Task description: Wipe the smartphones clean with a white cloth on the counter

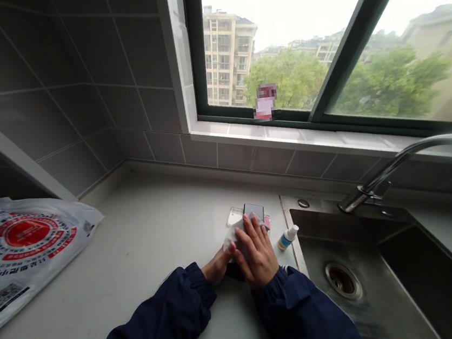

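Note:
A smartphone [254,210] lies tilted over the counter, its top end showing beyond my fingers. My left hand [216,266] grips its lower left side, with the thumb up and the other fingers mostly hidden. Stretched over the phone, my right hand [259,254] presses a thin white wipe [229,239] against it. Just left of the phone's top is a clear phone case [234,216]. A small pink item [267,222] shows at the right, partly covered. Close to my right hand stands a small white-capped bottle [288,237] with a blue and yellow label.
A steel sink [320,246] with a curved faucet [375,185] is to the right. On the left, a white plastic bag [31,251] with red and black print lies on the pale counter [153,216]. Behind are a tiled wall and a window [260,40].

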{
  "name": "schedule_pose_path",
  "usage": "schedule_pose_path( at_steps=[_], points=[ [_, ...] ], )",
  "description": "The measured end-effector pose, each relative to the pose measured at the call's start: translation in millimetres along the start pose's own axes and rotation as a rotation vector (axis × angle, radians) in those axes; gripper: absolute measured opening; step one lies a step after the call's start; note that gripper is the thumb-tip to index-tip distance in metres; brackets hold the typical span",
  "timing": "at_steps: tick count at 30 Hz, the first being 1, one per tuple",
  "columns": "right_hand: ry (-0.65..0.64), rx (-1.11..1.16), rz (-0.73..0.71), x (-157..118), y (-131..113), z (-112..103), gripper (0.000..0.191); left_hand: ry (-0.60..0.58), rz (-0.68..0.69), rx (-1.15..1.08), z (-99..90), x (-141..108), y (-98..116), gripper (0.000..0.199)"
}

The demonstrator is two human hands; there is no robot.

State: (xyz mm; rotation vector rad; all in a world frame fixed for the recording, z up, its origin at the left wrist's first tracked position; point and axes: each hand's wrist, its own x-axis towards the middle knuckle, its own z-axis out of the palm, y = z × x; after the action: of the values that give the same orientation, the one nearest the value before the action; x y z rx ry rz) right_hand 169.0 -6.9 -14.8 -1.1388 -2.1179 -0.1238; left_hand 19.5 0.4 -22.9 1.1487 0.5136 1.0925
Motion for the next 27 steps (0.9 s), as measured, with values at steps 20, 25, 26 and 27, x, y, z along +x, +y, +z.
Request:
schedule_pose_path(
  at_steps=[20,25,26,27],
  points=[
    [0.398,0.499,0.487,5,9,-5,0.033,-0.158,-0.260,-0.398,3.1,-1,5,0.076],
    [0.391,0.562,0.628,4,7,-4,0.042,-0.174,-0.269,-0.474,2.0,2,7,0.076],
    [0.387,0.571,0.645,4,8,-4,0.044,-0.161,-0.268,-0.479,1.7,2,7,0.074],
    [0.381,0.580,0.655,4,8,-3,0.046,-0.149,-0.267,-0.485,1.5,3,7,0.073]
  ],
)
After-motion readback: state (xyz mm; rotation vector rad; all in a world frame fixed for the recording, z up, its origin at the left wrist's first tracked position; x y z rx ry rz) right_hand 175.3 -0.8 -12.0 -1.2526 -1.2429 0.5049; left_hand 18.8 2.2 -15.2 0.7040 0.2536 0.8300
